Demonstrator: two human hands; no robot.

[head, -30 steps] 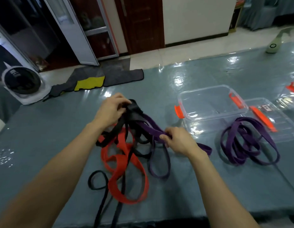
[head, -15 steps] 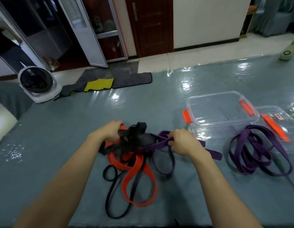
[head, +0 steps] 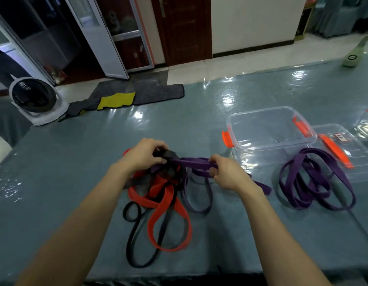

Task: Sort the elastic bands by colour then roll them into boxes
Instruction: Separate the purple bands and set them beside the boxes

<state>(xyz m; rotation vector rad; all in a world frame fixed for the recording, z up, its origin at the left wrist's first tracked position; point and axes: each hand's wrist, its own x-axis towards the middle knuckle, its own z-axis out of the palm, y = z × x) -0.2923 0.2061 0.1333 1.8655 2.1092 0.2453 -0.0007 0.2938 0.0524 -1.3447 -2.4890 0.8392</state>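
Note:
A tangle of bands lies at the table's middle: red bands (head: 168, 213), black bands (head: 137, 240) and a purple band (head: 196, 162). My left hand (head: 144, 155) grips the bunched black bands at the top of the tangle. My right hand (head: 226, 172) grips the purple band, which stretches between both hands. A separate pile of purple bands (head: 315, 182) lies to the right. Behind it stands a clear plastic box (head: 269, 129) with orange latches, holding nothing, beside its lid (head: 344, 153).
The table (head: 76, 162) has a glossy grey-blue cover. Another clear box (head: 366, 124) shows at the right edge. A green-white object (head: 352, 58) sits at the far right corner. A fan (head: 32, 100) and floor mats (head: 125, 96) lie beyond the table.
Both hands lowered the lifted tangle toward the table, and the right hand has drawn the purple band out to the right, away from the black bunch held by the left.

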